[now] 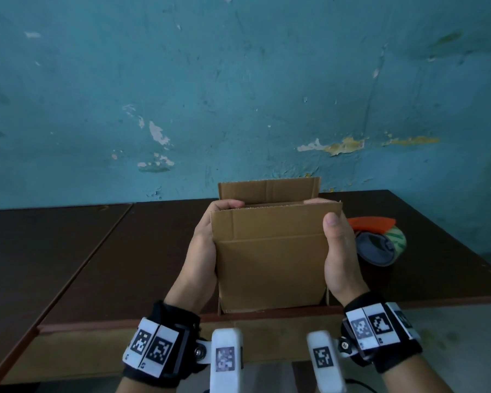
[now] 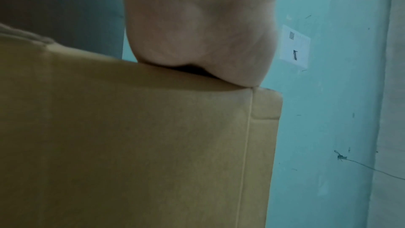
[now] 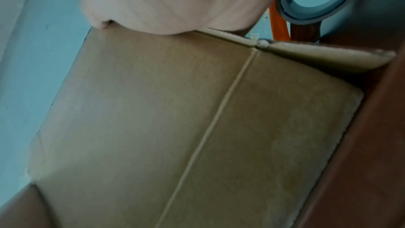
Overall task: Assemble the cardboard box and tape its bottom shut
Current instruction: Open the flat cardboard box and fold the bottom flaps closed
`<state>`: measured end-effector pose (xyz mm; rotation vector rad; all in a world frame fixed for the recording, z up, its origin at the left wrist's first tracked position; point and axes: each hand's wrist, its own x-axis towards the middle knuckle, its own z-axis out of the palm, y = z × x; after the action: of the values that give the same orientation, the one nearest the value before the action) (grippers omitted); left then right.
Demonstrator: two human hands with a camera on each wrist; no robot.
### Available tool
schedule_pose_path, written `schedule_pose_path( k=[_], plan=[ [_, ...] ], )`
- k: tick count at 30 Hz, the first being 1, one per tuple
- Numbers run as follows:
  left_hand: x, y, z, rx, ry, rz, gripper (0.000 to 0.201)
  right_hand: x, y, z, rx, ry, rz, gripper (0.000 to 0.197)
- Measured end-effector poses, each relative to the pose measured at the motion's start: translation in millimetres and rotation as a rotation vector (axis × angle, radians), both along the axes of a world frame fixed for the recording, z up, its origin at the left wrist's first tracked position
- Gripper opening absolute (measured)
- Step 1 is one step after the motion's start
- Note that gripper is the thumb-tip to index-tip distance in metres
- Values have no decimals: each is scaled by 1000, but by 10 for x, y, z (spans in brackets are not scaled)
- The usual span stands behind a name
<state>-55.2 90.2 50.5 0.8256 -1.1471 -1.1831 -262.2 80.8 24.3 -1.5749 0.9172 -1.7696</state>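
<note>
Standing on edge at the near rim of the table point(image 1: 97, 251), the cardboard box point(image 1: 270, 268) is partly opened out, with its upper flaps upright and a narrow gap between the near and far panels. The left hand point(image 1: 203, 251) clasps the left side, fingers curled over the top edge into the gap; the left wrist view shows the palm seated against the cardboard. The right hand point(image 1: 342, 259) clasps the right side, thumb laid on the near panel and fingers wrapped round the corner. Both hands therefore grip the box; neither is spread.

Judged step: squaring the flattened sleeve into a rectangular tube before the bottom flaps are folded. To do this well, the two hands should press opposite corners toward each other evenly so that each crease bends along its scored line, keeping the lower edge on the table for support. The panels appear thin and would buckle under pressure applied mid-face.

A tape dispenser point(image 1: 379, 242) with an orange handle lies on the table just beyond the right hand, within easy reach. A worn blue wall point(image 1: 238, 95) rises behind.
</note>
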Motion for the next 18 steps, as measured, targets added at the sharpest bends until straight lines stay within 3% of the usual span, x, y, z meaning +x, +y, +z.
schedule_pose_path(
  k=[3, 6, 7, 10, 12, 15, 18],
  plan=[
    [-18, -15, -23, -65, 76, 98, 16, 1, -23, -22, -25, -8, -28, 68],
    [-12, -34, -65, -139, 103, 178, 13, 12, -48, -36, -42, -7, -45, 62],
    [-17, -31, -64, -150, 97, 198, 15, 16, -56, -39, -38, -6, -50, 61],
    [-65, 0, -66, -150, 78, 249, 56, 15, -63, -54, -30, 6, -54, 60],
    [-72, 11, -74, -175, 29, 254, 72, 16, -59, -61, -40, 10, -67, 53],
    [-70, 16, -97, -217, -89, 227, 77, 23, -60, -65, -35, 7, -71, 64],
    [-70, 27, -110, -226, -84, 201, 68, 30, -60, -64, -44, 8, -67, 64]
  ],
)
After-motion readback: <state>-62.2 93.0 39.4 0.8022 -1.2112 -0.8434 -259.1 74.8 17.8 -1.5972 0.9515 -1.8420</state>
